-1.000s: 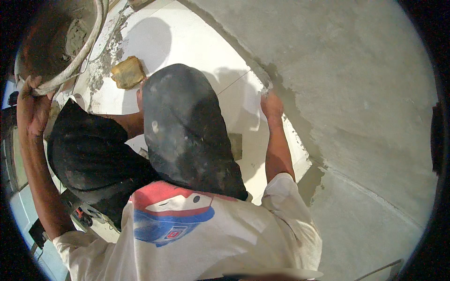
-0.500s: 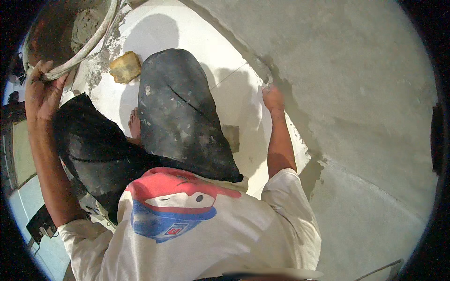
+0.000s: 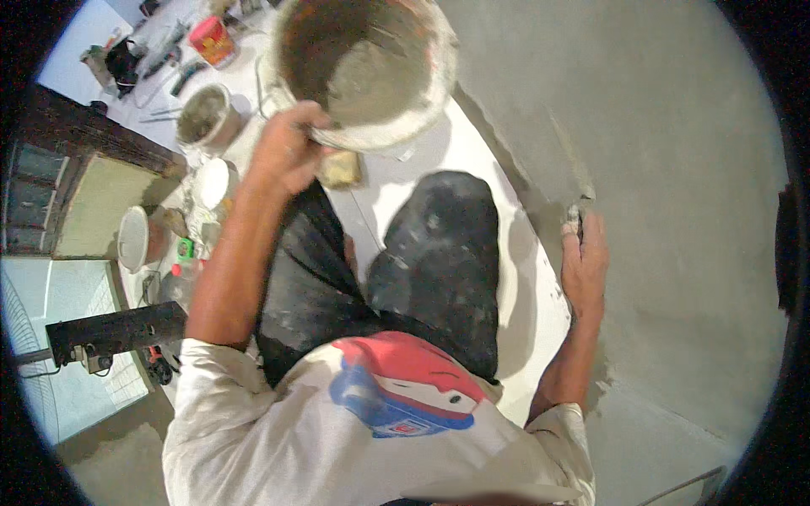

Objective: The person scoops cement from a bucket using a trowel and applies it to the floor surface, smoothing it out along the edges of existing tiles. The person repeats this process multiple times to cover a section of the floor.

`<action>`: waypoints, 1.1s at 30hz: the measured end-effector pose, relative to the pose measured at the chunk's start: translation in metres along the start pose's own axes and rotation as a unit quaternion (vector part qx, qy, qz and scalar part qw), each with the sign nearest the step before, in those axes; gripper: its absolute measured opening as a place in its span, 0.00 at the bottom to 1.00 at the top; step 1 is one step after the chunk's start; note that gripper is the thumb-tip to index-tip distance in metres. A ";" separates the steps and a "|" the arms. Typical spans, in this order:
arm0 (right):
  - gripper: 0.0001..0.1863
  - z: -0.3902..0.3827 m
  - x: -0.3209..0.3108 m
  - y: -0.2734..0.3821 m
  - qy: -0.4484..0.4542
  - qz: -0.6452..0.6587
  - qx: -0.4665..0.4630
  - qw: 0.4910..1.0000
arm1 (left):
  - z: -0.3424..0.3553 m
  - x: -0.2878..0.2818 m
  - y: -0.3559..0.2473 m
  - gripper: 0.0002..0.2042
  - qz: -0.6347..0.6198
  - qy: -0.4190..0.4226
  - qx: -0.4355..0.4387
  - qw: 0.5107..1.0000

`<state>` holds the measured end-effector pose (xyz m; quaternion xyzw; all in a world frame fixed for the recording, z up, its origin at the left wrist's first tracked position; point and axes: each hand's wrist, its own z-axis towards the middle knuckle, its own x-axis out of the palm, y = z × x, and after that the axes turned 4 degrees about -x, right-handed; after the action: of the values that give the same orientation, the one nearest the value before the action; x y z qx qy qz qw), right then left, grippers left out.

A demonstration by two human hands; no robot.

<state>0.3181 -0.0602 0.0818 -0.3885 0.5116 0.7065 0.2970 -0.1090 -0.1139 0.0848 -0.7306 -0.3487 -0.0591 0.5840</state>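
Left hand (image 3: pixel 285 156) up at about eleven o'clock, fingers clamped on the rim of a big round bucket (image 3: pixel 371 67). Bucket at twelve o'clock, tipped toward the camera, with wet grey mortar (image 3: pixel 363 80) stuck inside. Just under the bucket, at its six o'clock, a yellow sponge (image 3: pixel 340 169) on the white floor tile (image 3: pixel 523 287).

Right hand (image 3: pixel 584 263) out at three o'clock, lying on the grey floor bed beside the tile edge. Fingers curled together around a small tool (image 3: pixel 574 215) coated in mortar; hard to tell what kind of tool. Smooth grey mortar bed (image 3: pixel 666 169) spread wide from one to five o'clock.

Dark, dusty trousers (image 3: pixel 430 261) in the middle, knees bent over the tile. White shirt with a red and blue picture (image 3: pixel 396 392) at six o'clock.

Far off at ten o'clock, a smaller dirty pail (image 3: pixel 205 116) and a red tub (image 3: pixel 213 40). At nine o'clock, a white bowl (image 3: pixel 133 239) on its side, well apart from both hands.
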 end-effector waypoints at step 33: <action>0.09 0.135 -0.016 0.244 -0.062 -0.394 -0.388 0.831 | 0.002 0.020 0.017 0.23 -0.119 0.039 0.074 0.989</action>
<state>0.0934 -0.0046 0.2388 -0.5958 -0.0208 0.6927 0.4058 -0.0850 -0.1044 0.0803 -0.6359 -0.4136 -0.1303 0.6384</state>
